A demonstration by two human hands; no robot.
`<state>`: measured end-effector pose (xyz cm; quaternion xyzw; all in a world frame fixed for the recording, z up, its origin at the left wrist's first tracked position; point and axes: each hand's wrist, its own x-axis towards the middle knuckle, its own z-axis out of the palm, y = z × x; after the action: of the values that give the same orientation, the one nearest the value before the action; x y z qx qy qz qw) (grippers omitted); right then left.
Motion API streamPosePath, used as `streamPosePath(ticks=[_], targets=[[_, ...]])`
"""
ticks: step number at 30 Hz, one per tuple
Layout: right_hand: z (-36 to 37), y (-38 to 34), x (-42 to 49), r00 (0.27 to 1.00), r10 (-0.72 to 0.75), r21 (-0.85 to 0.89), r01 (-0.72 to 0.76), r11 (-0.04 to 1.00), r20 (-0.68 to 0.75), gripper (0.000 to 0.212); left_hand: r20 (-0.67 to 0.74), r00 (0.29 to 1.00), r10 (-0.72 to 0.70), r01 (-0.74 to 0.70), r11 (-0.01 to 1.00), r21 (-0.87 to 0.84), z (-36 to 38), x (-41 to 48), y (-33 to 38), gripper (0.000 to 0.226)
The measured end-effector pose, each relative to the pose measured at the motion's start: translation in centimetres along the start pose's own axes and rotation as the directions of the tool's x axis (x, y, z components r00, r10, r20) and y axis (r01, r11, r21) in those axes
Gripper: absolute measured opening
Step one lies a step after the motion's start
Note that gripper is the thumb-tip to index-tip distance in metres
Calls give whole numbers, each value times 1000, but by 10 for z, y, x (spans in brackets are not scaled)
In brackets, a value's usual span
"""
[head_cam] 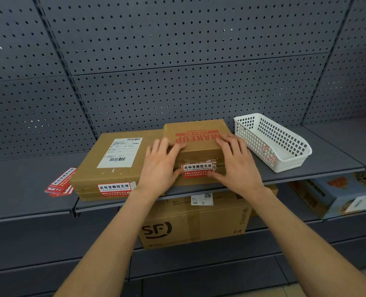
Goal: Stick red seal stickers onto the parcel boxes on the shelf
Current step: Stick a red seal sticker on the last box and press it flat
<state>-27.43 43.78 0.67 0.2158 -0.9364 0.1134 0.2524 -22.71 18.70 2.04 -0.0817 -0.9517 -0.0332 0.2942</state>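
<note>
Lower left of frame: sticker stack (61,183) fanned on shelf (17,189), just beside flat box (113,166). Flat box left of centre, white shipping label on top, seal A (114,189) already across front edge.

Centre: small box (196,146), printed MAKEUP, close against flat box; touching or not, cannot tell. Seal B (197,169) on front face, over clear tape.

Left hand (159,166): fingers curled over top front edge, thumb at left end of seal B. Right hand (236,166): mirrored, thumb at right end. Hands apart, both clamped on small box, seal B between thumbs.

Handling, judged: cardboard stiff, probably light; should take firm thumb pressure without denting. Best held at top edge by fingers, as now, thumbs free to rub. Seal thin, limp, tacky; likely to wrinkle over tape; pressing from middle toward ends advised.

Right of centre: white basket (272,142), small items inside, too blurred to name. Below shelf, lower centre: SF box (190,224).
</note>
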Motion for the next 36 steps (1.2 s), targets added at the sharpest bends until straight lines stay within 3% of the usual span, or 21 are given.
streamPosePath(ticks=[9,17,21,27,36], targets=[[0,-2,0,1000,1,-30,-1,1000,4,113,14,1000,-2,0,994,110,4,-6,7,103],[-4,0,-1,1000,-22,-20,22,1000,13,113,-13,1000,4,-2,988,152,10,-7,12,95],[-2,1,0,1000,-22,-12,22,1000,18,114,-13,1000,-9,10,997,74,5,-7,9,92],[-3,4,1,999,-51,8,51,999,-5,92,-19,999,-51,50,998,-48,-3,1,4,66],[-4,3,1,999,-34,50,36,998,-35,67,8,993,-115,115,985,-128,-9,6,8,58]])
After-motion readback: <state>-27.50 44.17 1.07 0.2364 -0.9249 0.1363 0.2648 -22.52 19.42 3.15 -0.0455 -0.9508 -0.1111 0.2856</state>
